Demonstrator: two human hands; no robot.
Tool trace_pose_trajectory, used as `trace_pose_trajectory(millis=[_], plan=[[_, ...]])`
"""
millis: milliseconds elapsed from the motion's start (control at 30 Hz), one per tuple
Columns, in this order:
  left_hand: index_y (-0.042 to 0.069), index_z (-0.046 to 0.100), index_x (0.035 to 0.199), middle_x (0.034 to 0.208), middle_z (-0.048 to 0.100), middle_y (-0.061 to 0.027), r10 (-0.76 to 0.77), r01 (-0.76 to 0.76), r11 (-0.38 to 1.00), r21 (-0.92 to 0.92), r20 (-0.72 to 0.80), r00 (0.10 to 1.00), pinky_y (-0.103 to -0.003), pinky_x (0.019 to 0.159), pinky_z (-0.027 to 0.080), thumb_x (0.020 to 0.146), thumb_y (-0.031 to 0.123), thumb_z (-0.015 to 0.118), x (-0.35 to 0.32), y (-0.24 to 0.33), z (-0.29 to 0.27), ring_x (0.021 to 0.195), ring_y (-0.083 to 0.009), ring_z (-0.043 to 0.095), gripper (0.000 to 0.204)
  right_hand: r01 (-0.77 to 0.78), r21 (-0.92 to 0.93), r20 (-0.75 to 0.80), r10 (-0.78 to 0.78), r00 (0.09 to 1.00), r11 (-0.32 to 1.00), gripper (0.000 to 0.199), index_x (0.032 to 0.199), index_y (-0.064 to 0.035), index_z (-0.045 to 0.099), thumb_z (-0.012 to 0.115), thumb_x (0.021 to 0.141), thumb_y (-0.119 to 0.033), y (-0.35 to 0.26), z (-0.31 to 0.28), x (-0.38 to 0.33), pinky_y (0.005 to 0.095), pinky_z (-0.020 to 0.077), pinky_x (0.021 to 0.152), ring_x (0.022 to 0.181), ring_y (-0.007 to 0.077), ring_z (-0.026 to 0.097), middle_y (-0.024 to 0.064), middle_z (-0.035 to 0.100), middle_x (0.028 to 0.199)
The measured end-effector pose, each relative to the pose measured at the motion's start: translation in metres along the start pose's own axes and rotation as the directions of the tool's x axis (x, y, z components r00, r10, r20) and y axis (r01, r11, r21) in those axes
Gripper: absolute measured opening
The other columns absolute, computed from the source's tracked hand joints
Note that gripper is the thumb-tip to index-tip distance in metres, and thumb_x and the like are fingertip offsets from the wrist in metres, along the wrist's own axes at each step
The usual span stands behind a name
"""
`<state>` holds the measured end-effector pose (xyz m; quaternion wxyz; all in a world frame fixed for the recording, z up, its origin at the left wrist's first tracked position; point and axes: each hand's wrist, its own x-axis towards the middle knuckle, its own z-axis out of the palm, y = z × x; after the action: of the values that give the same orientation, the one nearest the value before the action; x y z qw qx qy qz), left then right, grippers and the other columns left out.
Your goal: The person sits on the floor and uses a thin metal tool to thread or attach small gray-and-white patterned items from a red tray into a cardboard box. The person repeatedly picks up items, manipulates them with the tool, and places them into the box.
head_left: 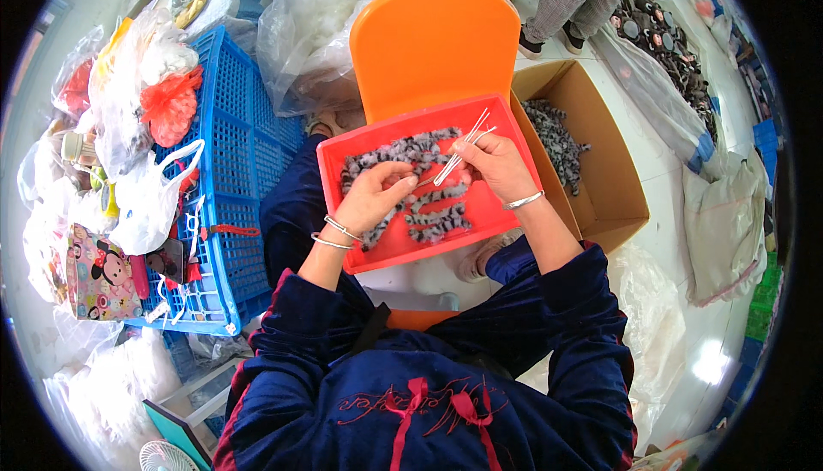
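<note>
Orange chair (435, 51) (partly hidden) behind tray (493, 210)

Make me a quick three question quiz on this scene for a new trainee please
1. Which hand holds the thin white sticks?
2. True or false: the open cardboard box stands to the left of the red tray.
3. What lies in the red tray? A: orange balls; B: grey-and-black fuzzy strips; C: blue ropes.

Key: 1. The right hand. 2. False, it stands to the right. 3. B.
</note>
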<state>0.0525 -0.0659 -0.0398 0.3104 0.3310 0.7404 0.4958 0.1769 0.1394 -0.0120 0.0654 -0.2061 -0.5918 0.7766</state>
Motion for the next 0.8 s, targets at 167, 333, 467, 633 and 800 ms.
trace_pose_trajectory(millis=[167, 333, 467, 633, 800], plan=[[-0.001, 0.066, 0.101, 0.082, 0.065, -0.0022, -0.101, 0.144, 0.911, -0.387, 0.130, 0.986, -0.021, 0.064, 0.045, 0.095, 0.016, 0.057, 0.000, 0.025, 0.020, 0.072, -0.0083, 0.058, 0.021, 0.009, 0.024, 0.045, -0.010, 0.999, 1.000, 0.019, 0.097, -0.0030, 0.065, 0.061, 0.094, -0.021, -0.001, 0.002, -0.004, 0.0220, 0.0466, 0.052, 0.057, 0.0082, 0.058, 0.0002, 0.062, 0.072], [-0.002, 0.068, 0.091, 0.073, 0.063, -0.0003, -0.121, 0.132, 0.968, -0.214, 0.062, 0.991, -0.021, 0.061, 0.043, 0.092, 0.014, 0.058, 0.005, 0.033, 0.012, 0.066, -0.0057, 0.054, 0.019, 0.391, -0.183, -0.158, -0.419, 0.894, 0.902, 0.026, 0.111, -0.0027, 0.058, 0.061, 0.094, -0.022, -0.006, -0.002, -0.002, 0.0248, 0.0506, 0.065, 0.076, 0.0128, 0.063, 0.0061, 0.063, 0.093], [-0.004, 0.068, 0.089, 0.072, 0.064, -0.0008, 0.001, -0.027, 0.980, 0.198, 0.132, 0.991, -0.023, 0.059, 0.045, 0.090, 0.015, 0.061, 0.007, 0.045, 0.008, 0.065, -0.0062, 0.055, 0.020, 0.532, -0.818, 0.328, -0.584, 0.743, 0.218, 0.037, 0.114, -0.0048, 0.056, 0.064, 0.087, -0.029, -0.026, -0.005, -0.016, 0.0460, 0.0400, 0.097, 0.101, 0.0263, 0.061, 0.0143, 0.060, 0.109], [-0.002, 0.068, 0.087, 0.069, 0.061, 0.0006, -0.053, 0.056, 0.998, -0.022, 0.125, 0.991, -0.022, 0.058, 0.044, 0.091, 0.017, 0.062, 0.019, 0.055, 0.016, 0.064, -0.0049, 0.054, 0.020, 0.429, -0.752, 0.346, -0.254, 0.903, 0.501, 0.020, 0.101, -0.0037, 0.061, 0.061, 0.089, -0.020, -0.018, -0.009, -0.022, 0.0419, 0.0433, 0.087, 0.082, 0.0258, 0.063, 0.0106, 0.067, 0.088], [0.001, 0.065, 0.079, 0.066, 0.057, 0.0004, -0.077, 0.063, 0.979, -0.196, -0.065, 0.995, -0.023, 0.049, 0.042, 0.089, 0.024, 0.064, 0.027, 0.037, 0.037, 0.060, -0.0048, 0.052, 0.025, 0.240, -0.546, 0.135, -0.199, 0.971, 0.803, 0.011, 0.090, 0.0008, 0.055, 0.060, 0.090, -0.009, -0.032, -0.013, -0.027, 0.0298, 0.0483, 0.062, 0.065, 0.0153, 0.062, 0.0097, 0.064, 0.072]])
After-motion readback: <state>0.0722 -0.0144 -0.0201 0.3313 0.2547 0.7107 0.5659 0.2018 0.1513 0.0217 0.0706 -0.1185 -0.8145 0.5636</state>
